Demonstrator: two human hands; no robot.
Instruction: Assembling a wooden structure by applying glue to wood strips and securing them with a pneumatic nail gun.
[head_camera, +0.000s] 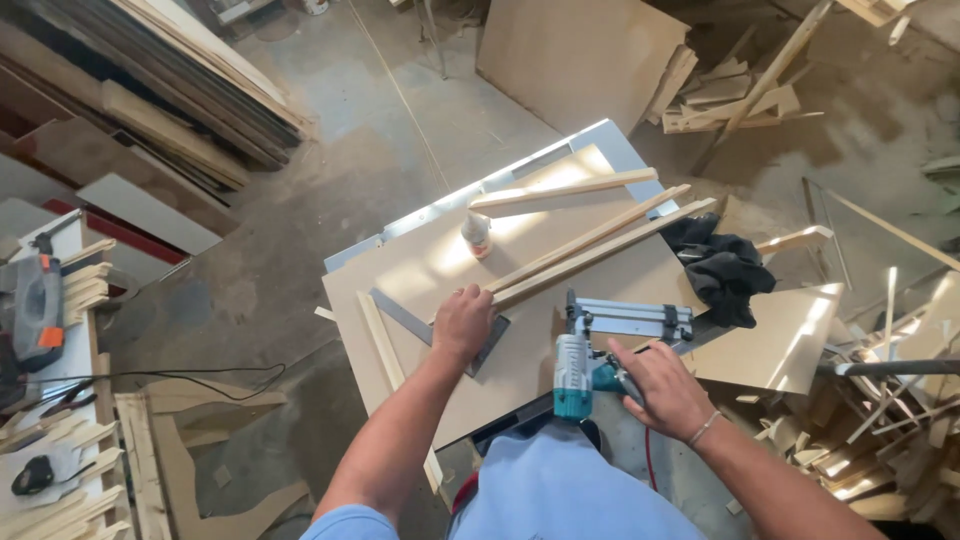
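My left hand (462, 325): flat and open, pinning wooden strips (590, 245) on the board (420, 275), steadying them; my right hand (665, 385): closed around teal nail gun (576, 372), muzzle beside strips; glue bottle (477, 233) nearby.

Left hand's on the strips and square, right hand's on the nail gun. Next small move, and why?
Probably bring the nail gun across to the near ends of the wooden strips. The left hand presses those ends against the metal square on the board, so they look lined up. The right hand grips the gun's handle, but its nose sits clear of the strips.
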